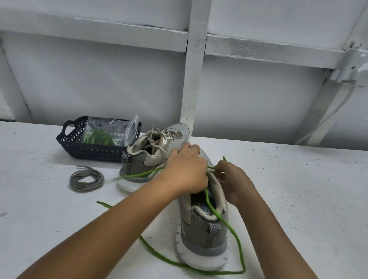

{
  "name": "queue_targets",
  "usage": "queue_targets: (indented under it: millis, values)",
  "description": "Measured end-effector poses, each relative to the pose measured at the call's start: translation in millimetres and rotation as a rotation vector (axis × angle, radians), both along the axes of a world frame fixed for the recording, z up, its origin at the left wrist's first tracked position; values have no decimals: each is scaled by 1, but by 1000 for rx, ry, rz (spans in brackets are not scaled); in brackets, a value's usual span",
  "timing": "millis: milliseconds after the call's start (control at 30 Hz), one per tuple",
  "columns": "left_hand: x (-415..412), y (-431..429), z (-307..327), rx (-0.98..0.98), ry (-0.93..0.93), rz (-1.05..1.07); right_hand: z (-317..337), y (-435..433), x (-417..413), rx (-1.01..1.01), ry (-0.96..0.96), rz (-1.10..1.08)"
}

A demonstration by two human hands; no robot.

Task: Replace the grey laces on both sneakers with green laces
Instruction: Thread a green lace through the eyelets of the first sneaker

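so the near sneaker (202, 239), grey-beige mesh on a chunky white sole, stands heel toward the camera on the white speckled table (308, 198), and that's the one being laced. the left hand (185, 169) is curled over the front of its upper and grips it. the right hand (233, 183) pinches the thin fuzzy green lace (188, 266) right beside the tongue. the hands cover the eyelets, so i can't tell how many rows are threaded.

the slack is all over the place. one run goes out left across the far sneaker (154, 152), same model, just behind and with its pale laces still in. another run drops over the near heel collar and loops round the sole on the table.

off to the left there's a coiled flat grey lace (87, 179), plus a dark blue lattice plastic basket (75, 148) holding a clear zip bag (108, 133) with more green inside.

stuff i'd worry about:
- that loop round the sole looks like it could snag on a hard pull and drag or tip the shoe
- the left run could catch on the other shoe's heel
- the two ends look uneven, so one side may come up short at the top
- a fuzzy tip could fray and jam in an eyelet
- working half blind under the fingers makes skipping a hole easy

i'd guess it's under halfway done.
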State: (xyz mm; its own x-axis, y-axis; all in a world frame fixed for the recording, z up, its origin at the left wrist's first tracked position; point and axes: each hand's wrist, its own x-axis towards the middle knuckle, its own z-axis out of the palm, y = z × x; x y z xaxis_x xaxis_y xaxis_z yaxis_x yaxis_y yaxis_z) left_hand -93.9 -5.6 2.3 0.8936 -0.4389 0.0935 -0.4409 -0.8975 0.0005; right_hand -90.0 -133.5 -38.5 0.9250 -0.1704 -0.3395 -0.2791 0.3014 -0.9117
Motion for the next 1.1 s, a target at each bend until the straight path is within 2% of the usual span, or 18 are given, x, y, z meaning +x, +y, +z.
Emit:
queue_targets:
  millis: [100, 200, 300, 433, 500, 567, 633, 667, 700, 800, 867, 933, 1100]
  values:
    - [6, -8, -4, 40, 61, 27, -1, -1, -1, 19, -5, -8]
    - [12, -2, -8, -156, 88, 13, -1, -2, -2, 43, -9, -4]
    - [12, 11, -7, -532, 168, 24, 0, -2, -3, 68, -17, -14]
    - [6, 45, 2, -1195, 428, -13, -1, -3, -2, 53, -20, -19]
    - [4, 64, 6, -1452, 513, -70, -1, -3, -2, 53, -23, -14]
    - [3, 79, 11, -1652, 569, -90, -2, -3, -2, 59, -29, -11]
    - [2, 89, 17, -1721, 583, -3, -4, -3, -1, 14, -43, -2]
    - [3, 91, 18, -1661, 550, 76, -4, -3, -1, -27, -51, 7]
    - [4, 91, 18, -1519, 492, 149, -5, -3, -1, -58, -56, 15]
    - [1, 73, 18, -841, 225, 249, -7, -3, -6, -82, -79, 66]
    - [-3, 54, 13, -414, 45, 207, -9, -4, -11, -131, -124, 122]
    - [-4, 35, 8, -244, 5, 126, -11, -5, -17, -192, -176, 177]
    - [0, 9, 9, -124, 3, 61, -15, -9, -32, -362, -324, 296]
